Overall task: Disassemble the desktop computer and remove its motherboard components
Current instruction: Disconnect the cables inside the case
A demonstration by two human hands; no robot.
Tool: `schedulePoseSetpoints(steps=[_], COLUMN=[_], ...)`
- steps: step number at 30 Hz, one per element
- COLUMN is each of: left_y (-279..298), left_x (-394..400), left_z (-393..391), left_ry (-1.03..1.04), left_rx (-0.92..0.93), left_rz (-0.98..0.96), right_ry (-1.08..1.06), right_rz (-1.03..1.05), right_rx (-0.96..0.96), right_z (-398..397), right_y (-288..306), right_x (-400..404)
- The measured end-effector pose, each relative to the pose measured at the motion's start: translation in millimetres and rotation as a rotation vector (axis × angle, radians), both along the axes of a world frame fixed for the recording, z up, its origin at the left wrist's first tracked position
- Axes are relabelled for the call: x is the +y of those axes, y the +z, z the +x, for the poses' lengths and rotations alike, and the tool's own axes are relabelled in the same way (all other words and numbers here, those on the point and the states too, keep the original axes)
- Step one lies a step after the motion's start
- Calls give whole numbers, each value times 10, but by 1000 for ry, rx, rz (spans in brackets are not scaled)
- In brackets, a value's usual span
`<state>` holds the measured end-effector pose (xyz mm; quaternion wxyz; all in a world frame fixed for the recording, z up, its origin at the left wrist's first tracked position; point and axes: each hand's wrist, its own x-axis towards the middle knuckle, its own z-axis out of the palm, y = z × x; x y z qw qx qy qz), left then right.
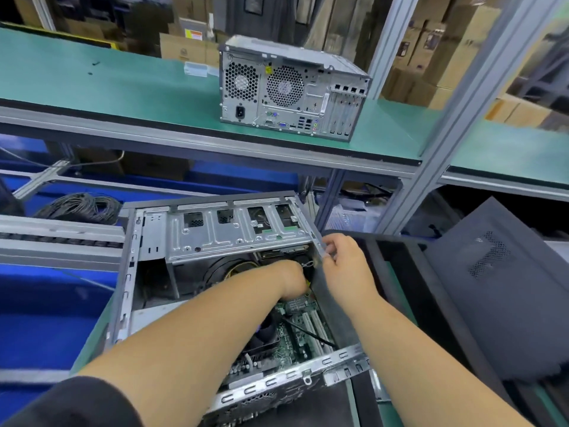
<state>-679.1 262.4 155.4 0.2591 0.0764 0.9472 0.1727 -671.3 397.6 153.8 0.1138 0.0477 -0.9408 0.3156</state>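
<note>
An open grey desktop case lies on its side on the bench in front of me. Its green motherboard shows at the bottom of the case, with white slots and a black cable across it. A metal drive cage spans the far end. My left hand reaches down inside the case below the cage; its fingers are hidden. My right hand grips the right edge of the case at the cage's corner, fingers curled over the metal rim.
A second, closed computer tower stands on the green upper shelf. A dark side panel leans at the right. Coiled black cables lie at the left, above blue bins. Aluminium frame posts rise at the right.
</note>
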Motion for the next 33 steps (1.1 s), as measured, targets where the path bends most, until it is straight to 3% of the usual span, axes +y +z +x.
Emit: schedulePoseSetpoints(steps=[5,10,15,33], left_y=[-376,-715,-765,-813], left_x=[268,274,272,265], left_z=[-242,-331,-332,-364], left_ry=[25,197,222,132], left_rx=[-25,210,269,307], left_rz=[11,136,121,22], right_ry=[-71,-85,-168,-168], right_rz=[-9,-34,-181,-315], right_rx=[-84,-189,-317,-371], right_z=[-46,-80,-132,-106], right_y=[-33,-62,-68,-55], right_x=[18,18,37,60])
